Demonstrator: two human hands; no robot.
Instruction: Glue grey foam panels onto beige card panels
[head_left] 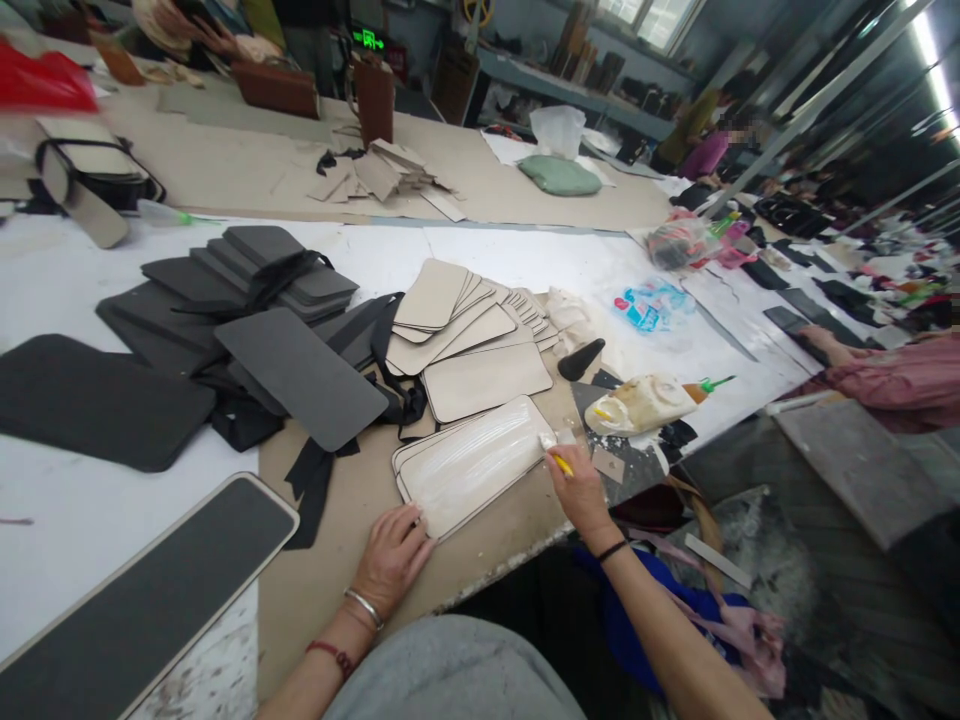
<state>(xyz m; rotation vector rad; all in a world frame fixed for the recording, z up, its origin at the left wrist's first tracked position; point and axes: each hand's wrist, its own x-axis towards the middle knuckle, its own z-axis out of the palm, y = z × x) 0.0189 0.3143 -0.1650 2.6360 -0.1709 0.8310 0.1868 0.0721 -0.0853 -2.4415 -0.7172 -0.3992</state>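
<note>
A beige rounded panel point(476, 460) lies on top of a small stack at the table's front edge, with wet white streaks across its face. My left hand point(394, 560) rests at its lower left corner, fingertips lying on the edge. At the panel's right end, my right hand point(581, 490) is closed around a brush point(562, 463) with a yellow handle; its whitened tip touches the panel. Just behind are a beige panel point(487, 380) and a fanned stack of similar panels point(431, 295). A glue-crusted container point(641, 404) lies to the right of the brush.
Dark grey panels point(300, 375) and black straps are heaped left of the beige ones. A long grey panel point(172, 600) lies front left. A black cone-shaped object point(581, 358) stands near the container. A co-worker's pink sleeve point(900, 380) is at far right.
</note>
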